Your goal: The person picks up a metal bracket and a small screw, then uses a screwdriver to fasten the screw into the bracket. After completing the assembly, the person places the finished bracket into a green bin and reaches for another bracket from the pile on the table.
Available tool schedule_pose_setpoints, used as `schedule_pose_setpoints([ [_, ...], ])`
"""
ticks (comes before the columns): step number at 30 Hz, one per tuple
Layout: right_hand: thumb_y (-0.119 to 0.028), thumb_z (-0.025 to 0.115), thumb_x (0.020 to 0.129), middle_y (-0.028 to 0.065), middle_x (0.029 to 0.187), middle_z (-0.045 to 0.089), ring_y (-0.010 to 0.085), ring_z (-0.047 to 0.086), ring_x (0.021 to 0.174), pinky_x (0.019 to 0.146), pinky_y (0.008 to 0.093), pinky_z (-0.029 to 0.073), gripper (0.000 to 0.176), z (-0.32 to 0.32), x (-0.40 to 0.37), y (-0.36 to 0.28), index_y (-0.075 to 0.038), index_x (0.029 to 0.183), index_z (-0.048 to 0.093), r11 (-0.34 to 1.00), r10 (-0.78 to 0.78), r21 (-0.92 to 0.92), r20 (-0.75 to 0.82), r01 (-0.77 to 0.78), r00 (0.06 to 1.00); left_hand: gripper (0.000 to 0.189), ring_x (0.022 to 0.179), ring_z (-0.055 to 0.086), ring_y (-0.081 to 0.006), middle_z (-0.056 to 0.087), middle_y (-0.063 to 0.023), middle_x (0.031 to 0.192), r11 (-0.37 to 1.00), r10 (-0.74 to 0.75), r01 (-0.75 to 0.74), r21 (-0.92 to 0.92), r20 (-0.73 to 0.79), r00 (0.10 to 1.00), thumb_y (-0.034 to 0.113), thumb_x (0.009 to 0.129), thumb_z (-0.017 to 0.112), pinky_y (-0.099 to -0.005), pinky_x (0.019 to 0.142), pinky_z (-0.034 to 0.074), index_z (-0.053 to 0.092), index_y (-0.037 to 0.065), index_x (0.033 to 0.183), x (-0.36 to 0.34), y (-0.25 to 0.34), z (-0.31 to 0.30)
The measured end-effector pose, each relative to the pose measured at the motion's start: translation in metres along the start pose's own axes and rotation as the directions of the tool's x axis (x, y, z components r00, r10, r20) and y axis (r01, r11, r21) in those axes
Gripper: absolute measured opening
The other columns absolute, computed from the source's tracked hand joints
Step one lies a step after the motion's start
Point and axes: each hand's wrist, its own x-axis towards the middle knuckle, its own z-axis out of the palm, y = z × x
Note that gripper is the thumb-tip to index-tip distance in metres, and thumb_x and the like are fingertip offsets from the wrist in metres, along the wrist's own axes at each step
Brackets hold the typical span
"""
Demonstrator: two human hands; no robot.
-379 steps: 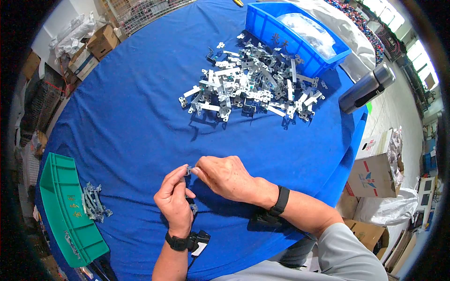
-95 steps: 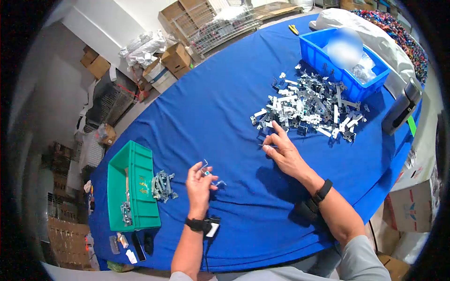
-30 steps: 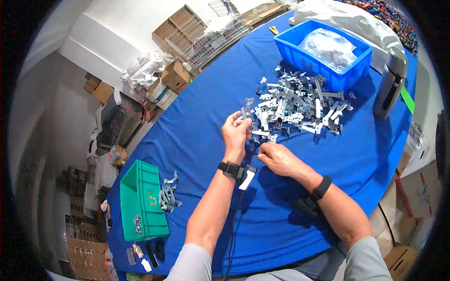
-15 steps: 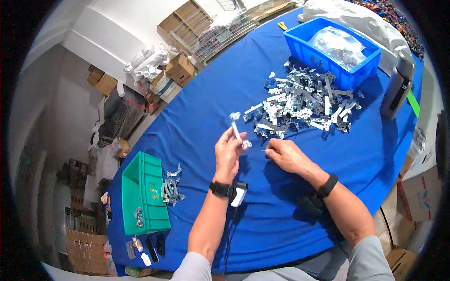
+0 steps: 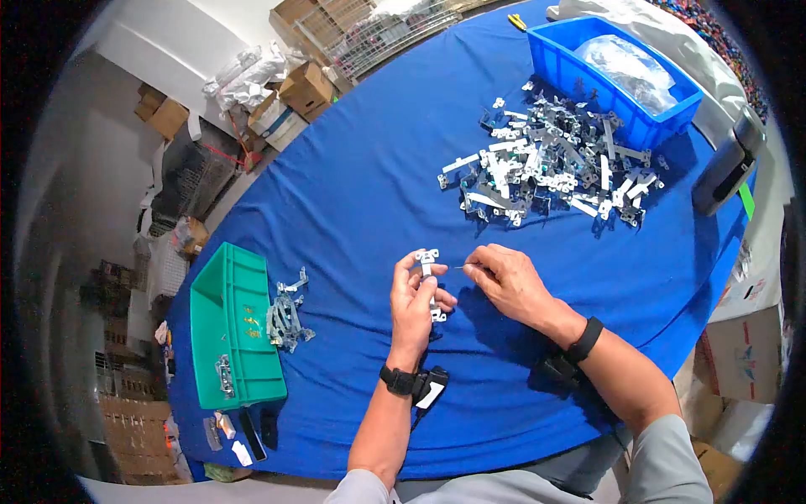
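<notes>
At the centre of the frame, the left hand is clamped on a metal bracket, held roughly upright. Just right of it, the right hand pinches a thin pin pointing at the bracket. A bracket pile covers the surface at upper right, beside a blue bin.

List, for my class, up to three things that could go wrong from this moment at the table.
1. The thin tool in the right hand points towards the left hand; a slip might jab its bare fingers.
2. The metal bracket sits in that bare left hand, so its edges could nick the skin.
3. The flask stands near the table's edge and might fall if bumped.
</notes>
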Motion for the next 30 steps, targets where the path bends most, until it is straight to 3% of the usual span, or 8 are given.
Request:
schedule_pose_setpoints([
  [2, -0.017, 0.062, 0.092, 0.0153, 0.079, 0.06, 0.0336, 0.061, 0.072, 0.065, 0.0438, 0.048, 0.015, 0.001, -0.001, -0.002, -0.002, 0.09, 0.062, 1.0, 0.017, 0.022, -0.068, -0.015, 0.998, 0.045, 0.066, 0.068, -0.0182, 0.062, -0.0174, 0.115, 1.0, -0.012, 0.011, -0.023, -0.006, 1.0, 0.0, 0.095, 0.047, -0.0261, 0.051, 0.057, 0.04, 0.005, 0.139, -0.002, 0.003, 0.004],
  [10, -0.012, 0.063, 0.091, 0.0153, 0.079, 0.06, 0.0324, 0.062, 0.069, 0.061, 0.0414, 0.048, 0.011, -0.002, 0.001, -0.013, -0.002, 0.091, 0.058, 0.996, -0.049, 0.079, -0.019, 0.05, 0.999, 0.026, 0.077, 0.069, -0.0171, 0.064, -0.0152, 0.114, 0.996, -0.013, 0.012, -0.086, -0.017, 1.0, 0.011, 0.1, 0.053, -0.024, 0.051, 0.057, 0.055, 0.001, 0.124, -0.007, -0.007, 0.002],
  [15, -0.012, 0.064, 0.091, 0.0151, 0.078, 0.06, 0.0319, 0.061, 0.068, 0.06, 0.0411, 0.048, 0.011, 0.002, 0.0, -0.006, -0.002, 0.091, 0.058, 0.996, -0.074, 0.042, -0.016, 0.074, 0.997, 0.023, 0.072, 0.065, -0.0104, 0.069, -0.0088, 0.092, 0.996, -0.012, 0.006, -0.084, -0.073, 0.997, 0.018, 0.097, 0.064, -0.0204, 0.053, 0.053, 0.067, 0.001, 0.112, -0.011, -0.009, 0.002],
  [19, -0.012, 0.064, 0.09, 0.0152, 0.077, 0.06, 0.0332, 0.062, 0.068, 0.059, 0.0422, 0.048, 0.011, 0.004, -0.002, -0.006, -0.003, 0.091, 0.058, 0.997, -0.083, 0.009, 0.009, 0.083, 0.997, 0.025, 0.066, 0.061, -0.0071, 0.068, -0.0057, 0.084, 1.0, 0.0, -0.004, -0.028, -0.162, 0.987, 0.015, 0.095, 0.067, -0.0187, 0.051, 0.048, 0.069, 0.0, 0.114, -0.023, -0.009, 0.008],
  [22, -0.011, 0.064, 0.09, 0.0154, 0.077, 0.06, 0.0339, 0.062, 0.068, 0.059, 0.0429, 0.048, 0.011, 0.005, -0.003, -0.008, -0.003, 0.091, 0.058, 0.995, -0.101, -0.022, 0.006, 0.101, 0.995, 0.028, 0.058, 0.053, -0.0047, 0.066, -0.0037, 0.083, 0.992, -0.05, 0.027, -0.121, -0.187, 0.981, 0.01, 0.092, 0.069, -0.0184, 0.045, 0.041, 0.067, -0.001, 0.118, -0.025, -0.007, 0.008],
  [30, -0.011, 0.066, 0.088, 0.0141, 0.079, 0.059, 0.034, 0.061, 0.072, 0.062, 0.0433, 0.049, 0.012, 0.006, -0.004, -0.008, -0.004, 0.09, 0.056, 0.983, -0.163, -0.083, 0.009, 0.163, 0.987, 0.027, 0.055, 0.053, -0.0037, 0.07, -0.0065, 0.089, 0.986, -0.051, 0.033, -0.161, -0.109, 0.993, 0.01, 0.093, 0.068, -0.0179, 0.044, 0.04, 0.066, 0.0, 0.117, -0.025, -0.009, 0.002],
])
